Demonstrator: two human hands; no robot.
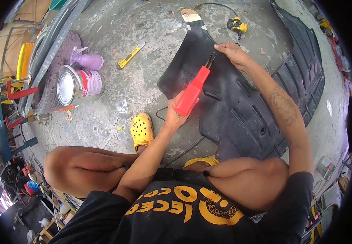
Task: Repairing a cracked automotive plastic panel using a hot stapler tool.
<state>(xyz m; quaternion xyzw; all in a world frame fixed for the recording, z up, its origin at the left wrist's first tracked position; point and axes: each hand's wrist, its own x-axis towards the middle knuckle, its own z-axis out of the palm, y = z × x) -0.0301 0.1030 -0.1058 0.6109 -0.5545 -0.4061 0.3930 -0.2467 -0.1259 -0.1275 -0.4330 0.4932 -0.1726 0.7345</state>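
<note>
Evidently, the main hazard lies at the two thin metal prongs [211, 62] of the long, blocky red plastic hand tool [192, 91], which the person's left hand [178, 107] grips around its rear body. Beyond them, the right hand [233, 53] pinches the edge of the large, moulded black plastic panel [188, 53] between thumb and fingers. The panel lies on the mottled grey concrete floor [115, 87] ahead of the knees, under the prongs; whether they touch it cannot be told. If the panel flexed or the tool slipped, the tips could skid and scratch it or jab the nearby right fingers; if they are hot, they could burn either. A thin black cable [184, 152] near the yellow perforated clogs [142, 127] could snag a foot and jerk whatever it feeds.
</note>
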